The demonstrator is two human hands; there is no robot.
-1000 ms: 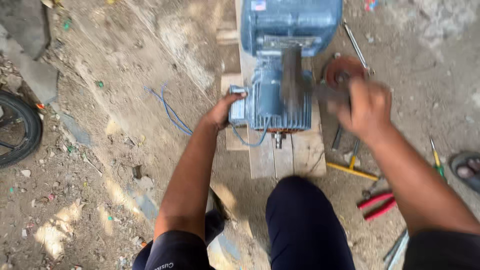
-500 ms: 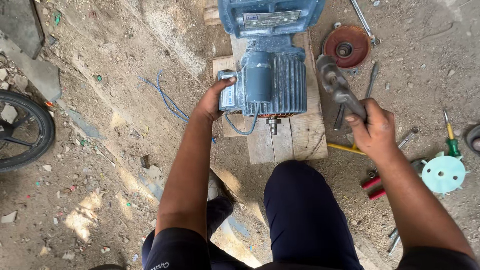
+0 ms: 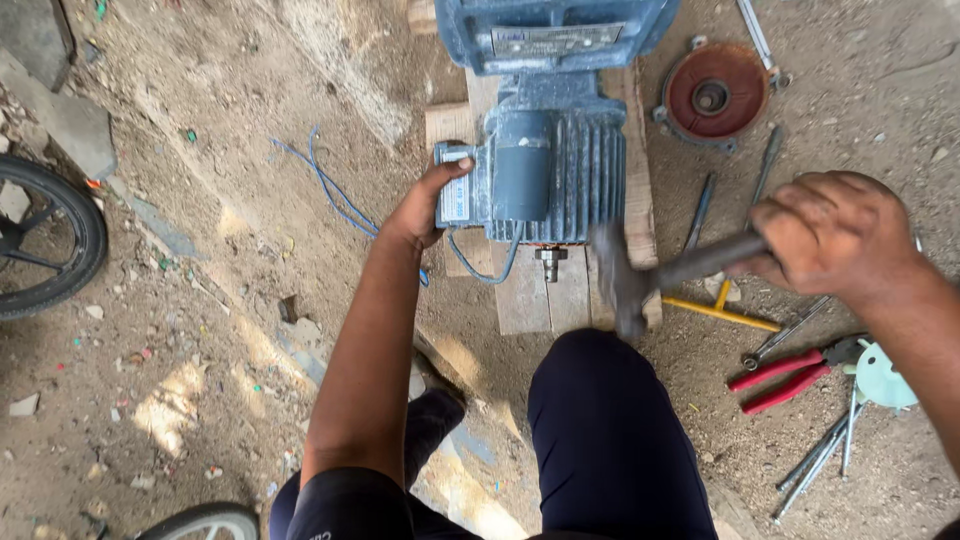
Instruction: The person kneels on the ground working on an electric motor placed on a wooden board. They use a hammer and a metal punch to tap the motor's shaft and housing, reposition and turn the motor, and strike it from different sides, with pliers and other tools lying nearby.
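Left hand (image 3: 425, 205) grips the side of the blue motor (image 3: 545, 165), which sits on wooden planks (image 3: 530, 290) on the dirt floor. Right hand (image 3: 830, 235) is closed tight around a hammer (image 3: 640, 280), head blurred beside the motor's shaft end.

— Any labels or plates showing here?

— Two. A pale rectangular nameplate (image 3: 553, 40) sits on the top face of the blue housing at the upper edge of the view, wide and low, with dark print too small to make out.

— And the other?

— A smaller white-and-blue label (image 3: 454, 197) on the motor's side box, upright, just beside the left hand (image 3: 425, 205). No packages, signs or screens.
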